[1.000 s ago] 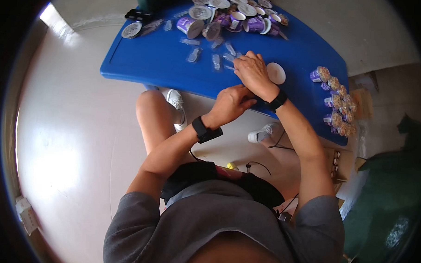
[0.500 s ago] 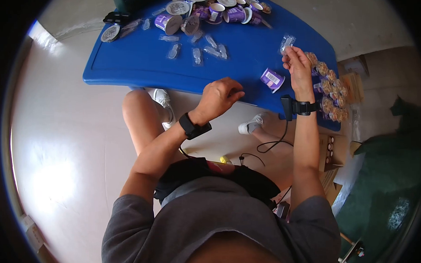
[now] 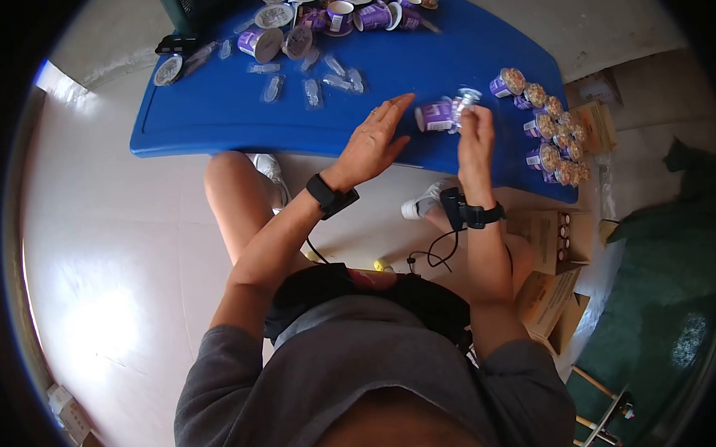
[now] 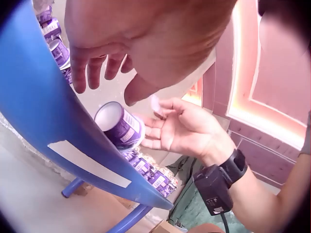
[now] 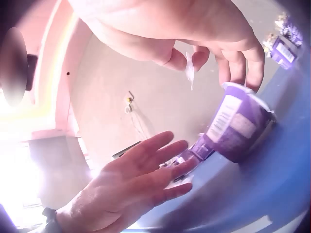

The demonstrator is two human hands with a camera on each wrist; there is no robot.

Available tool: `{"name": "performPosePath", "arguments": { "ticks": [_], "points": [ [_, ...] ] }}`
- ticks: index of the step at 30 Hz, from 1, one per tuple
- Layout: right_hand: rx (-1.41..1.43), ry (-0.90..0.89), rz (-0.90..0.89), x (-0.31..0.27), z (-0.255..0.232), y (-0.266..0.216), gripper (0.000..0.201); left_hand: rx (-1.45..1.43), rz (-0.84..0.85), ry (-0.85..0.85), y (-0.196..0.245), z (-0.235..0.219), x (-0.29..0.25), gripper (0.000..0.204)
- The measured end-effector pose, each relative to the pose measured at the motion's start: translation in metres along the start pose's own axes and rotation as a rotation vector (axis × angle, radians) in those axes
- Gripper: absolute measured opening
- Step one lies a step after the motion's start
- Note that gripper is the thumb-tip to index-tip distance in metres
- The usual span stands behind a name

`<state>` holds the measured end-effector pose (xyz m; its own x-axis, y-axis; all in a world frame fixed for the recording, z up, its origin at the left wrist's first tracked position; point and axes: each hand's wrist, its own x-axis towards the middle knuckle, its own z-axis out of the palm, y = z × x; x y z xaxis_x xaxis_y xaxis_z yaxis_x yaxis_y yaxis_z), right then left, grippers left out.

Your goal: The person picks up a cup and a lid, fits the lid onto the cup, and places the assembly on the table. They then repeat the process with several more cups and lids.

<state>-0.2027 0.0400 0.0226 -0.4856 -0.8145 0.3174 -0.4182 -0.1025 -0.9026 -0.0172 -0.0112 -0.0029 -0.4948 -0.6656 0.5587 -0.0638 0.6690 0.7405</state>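
Note:
In the head view a purple paper cup (image 3: 433, 116) lies tilted near the table's front edge, between the hands. My right hand (image 3: 477, 144) pinches a small clear-wrapped packet (image 5: 190, 72) between thumb and forefinger. Its other fingers reach to the cup's flanged rim in the right wrist view. On the cup's left is my left hand (image 3: 371, 140), fingers extended and nothing in its grasp. The left wrist view shows the cup's pale recessed end (image 4: 110, 117) facing left.
Several purple cups with crumbly-looking tops (image 3: 540, 130) stand in a cluster at the right of the blue table (image 3: 212, 118). Loose clear packets (image 3: 313, 93) lie at the left. A pile of cups and lids (image 3: 339, 15) occupies the back. Cardboard boxes (image 3: 546, 304) stand below right.
My right hand moved out to the right with the packet, then back left to the cup. The cup, first standing beneath that hand, is now tilted over farther left. My left hand's fingers have straightened.

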Motion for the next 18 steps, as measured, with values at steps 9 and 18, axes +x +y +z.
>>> {"name": "performPosePath", "arguments": {
  "ticks": [9,18],
  "points": [
    [0.061,-0.218,-0.147,-0.025,0.051,-0.028,0.016,0.292,-0.061,0.112,-0.014,-0.017,-0.007,0.058],
    [0.381,-0.414,0.017,-0.008,0.06,-0.047,0.016,0.448,-0.158,0.23,-0.028,-0.039,-0.02,0.06]
  ]
}}
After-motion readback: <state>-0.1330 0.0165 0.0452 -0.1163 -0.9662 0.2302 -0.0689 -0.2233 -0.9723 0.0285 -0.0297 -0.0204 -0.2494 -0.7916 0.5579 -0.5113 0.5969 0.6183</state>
